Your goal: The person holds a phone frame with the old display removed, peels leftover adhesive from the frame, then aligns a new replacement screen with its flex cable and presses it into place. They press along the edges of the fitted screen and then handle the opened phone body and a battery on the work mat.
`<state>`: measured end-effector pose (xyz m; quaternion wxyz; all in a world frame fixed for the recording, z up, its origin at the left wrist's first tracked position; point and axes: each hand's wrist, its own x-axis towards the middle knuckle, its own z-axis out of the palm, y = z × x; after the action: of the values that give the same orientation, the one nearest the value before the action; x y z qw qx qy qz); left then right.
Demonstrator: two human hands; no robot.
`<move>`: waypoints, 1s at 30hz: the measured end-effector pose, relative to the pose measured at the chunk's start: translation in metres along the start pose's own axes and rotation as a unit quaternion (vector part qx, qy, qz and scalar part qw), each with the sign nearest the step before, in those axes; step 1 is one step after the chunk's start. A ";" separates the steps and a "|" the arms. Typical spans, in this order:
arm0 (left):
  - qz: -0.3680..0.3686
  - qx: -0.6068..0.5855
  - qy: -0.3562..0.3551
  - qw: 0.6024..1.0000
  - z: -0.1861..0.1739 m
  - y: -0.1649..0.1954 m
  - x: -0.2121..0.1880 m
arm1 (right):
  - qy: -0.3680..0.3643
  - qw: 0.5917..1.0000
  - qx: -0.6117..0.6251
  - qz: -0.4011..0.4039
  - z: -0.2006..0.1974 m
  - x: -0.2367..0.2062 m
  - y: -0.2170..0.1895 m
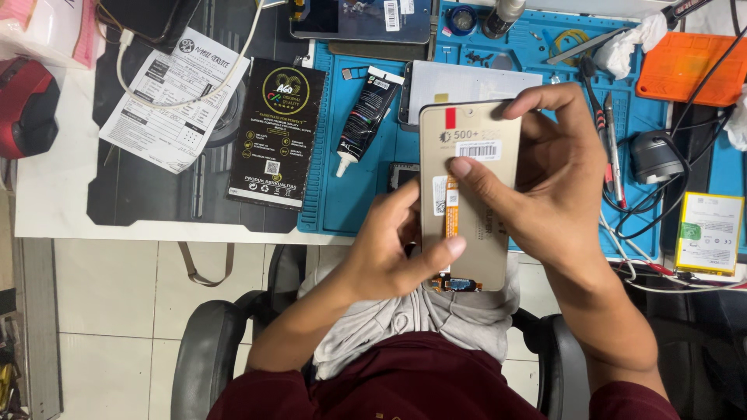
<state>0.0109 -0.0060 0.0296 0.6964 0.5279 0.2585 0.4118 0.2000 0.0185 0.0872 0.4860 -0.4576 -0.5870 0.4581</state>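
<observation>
Holding a replacement phone display panel (470, 194) back side up, both hands work over the person's lap, just short of the near edge of the tabletop (47, 210). The left hand (389, 249) is clamped on the panel's lower left edge, thumb pressed across the lower back beside the orange flex cable (451, 225). The right hand (556, 187) grips the panel from its right edge, with one fingertip laid on the white sticker at the panel's middle. Judged from this, the step in hand is inspection or preparation of the panel's back and flex cable; the next move calls for a steady pinch on the edges and light pressure near the cable, which looks easily creased. The panel's long axis runs near to far, slightly tilted, with the cable connector end pointing toward the person and the barcode-label end pointing away. Just left of the panel lies a black adhesive tube (362, 117) on a blue work mat (342, 194); further left of the panel sit a black product box (276, 132) and a printed paper sheet (171, 97). Right of the panel lie tweezers (612, 148), tangled cables and a yellow-edged battery (708, 233). Beyond the panel, an orange pad (685, 66) rests on the mat.
</observation>
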 end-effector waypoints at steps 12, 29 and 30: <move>0.111 0.033 0.174 0.978 0.044 -0.002 -0.033 | 0.090 0.996 -0.018 0.009 -0.003 0.003 -0.005; 0.150 0.141 0.261 0.943 0.052 -0.010 -0.040 | 0.125 0.991 0.043 -0.013 -0.010 -0.002 0.009; 0.150 0.147 0.263 0.942 0.051 -0.010 -0.039 | 0.127 0.991 0.045 -0.013 -0.009 -0.003 0.010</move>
<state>0.0338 -0.0670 0.0330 0.4481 0.5301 0.4080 0.5931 0.2100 0.0184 0.0781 0.5825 -0.4820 -0.5056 0.4157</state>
